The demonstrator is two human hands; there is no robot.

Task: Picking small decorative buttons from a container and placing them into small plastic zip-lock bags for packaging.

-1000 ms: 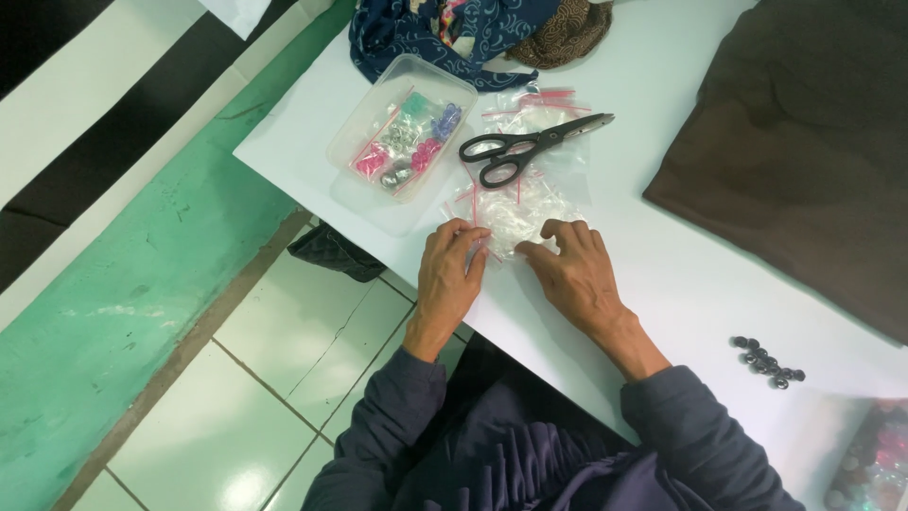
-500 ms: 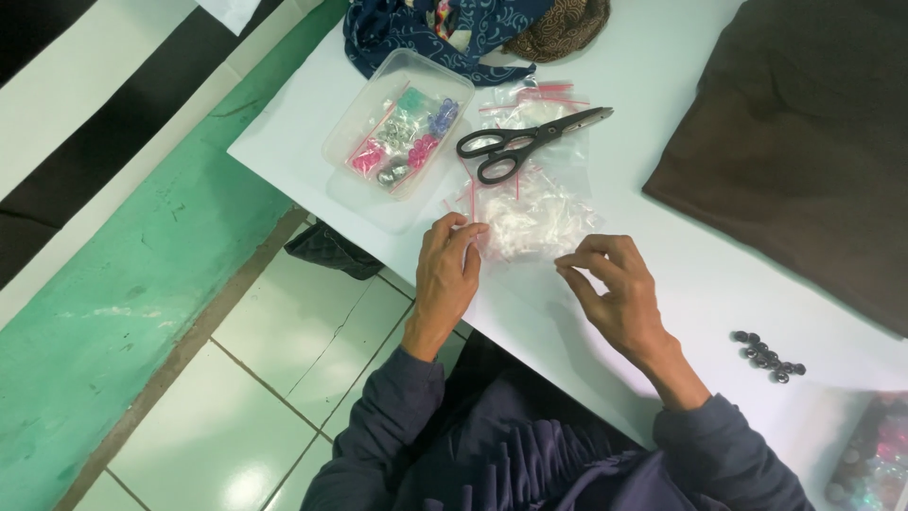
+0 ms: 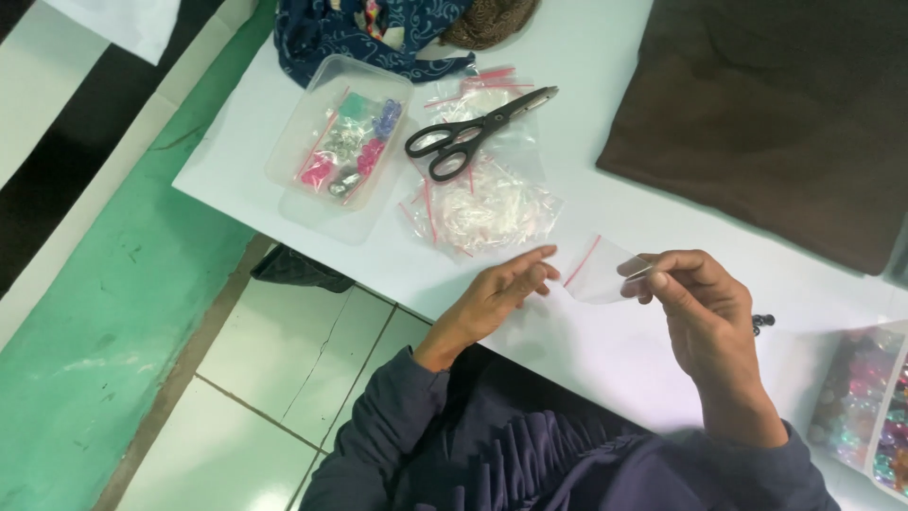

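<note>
Just now the right hand (image 3: 709, 317) pinches a small clear bag (image 3: 601, 270) with a red strip at its mouth, its grip closed on the bag's right edge between thumb and fingertips, lifted a little above the white worktop (image 3: 586, 57). The left hand (image 3: 501, 293) lies open just left of the bag, fingers stretched toward it, holding nothing. Beyond the bag, farther from the person, a heap of similar clear bags (image 3: 487, 203) sits on the worktop with black scissors (image 3: 473, 132) lying across it. Left of the scissors stands a clear plastic box (image 3: 340, 142) of coloured beads. Right of the bag and farther back lies a brown cloth (image 3: 776, 123), well apart.
</note>
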